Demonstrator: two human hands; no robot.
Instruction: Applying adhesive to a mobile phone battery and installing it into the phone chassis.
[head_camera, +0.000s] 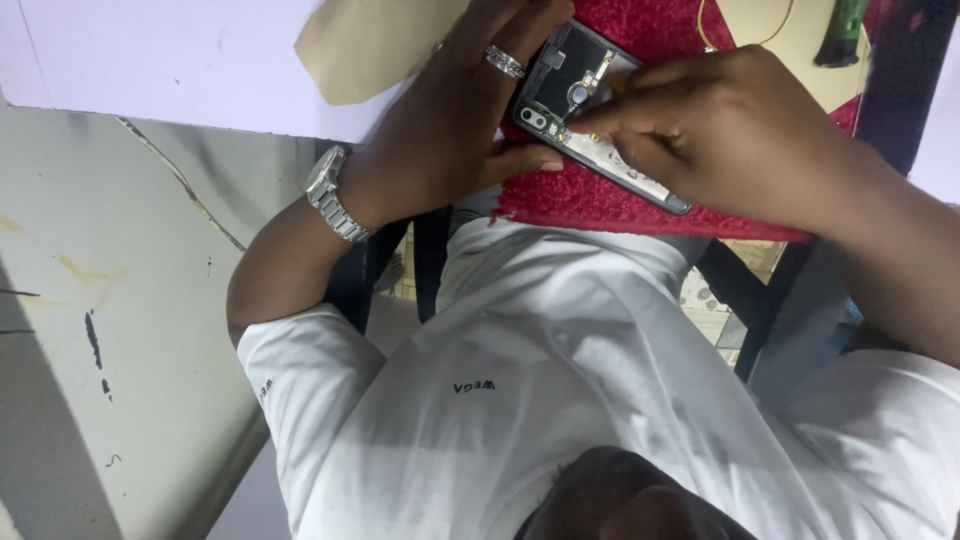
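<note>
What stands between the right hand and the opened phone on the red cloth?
Nothing visible does. The right hand already rests its fingertips on the inside of the opened phone. The left hand grips the phone's edge beside them, not in between. The red cloth lies underneath.

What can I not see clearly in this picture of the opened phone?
- Head view: the right hand covers part of the opened phone; whether its fingertips pinch a tool cannot be told.
- The left hand hides one phone edge.
- The green object is cut off by the top edge.
</note>
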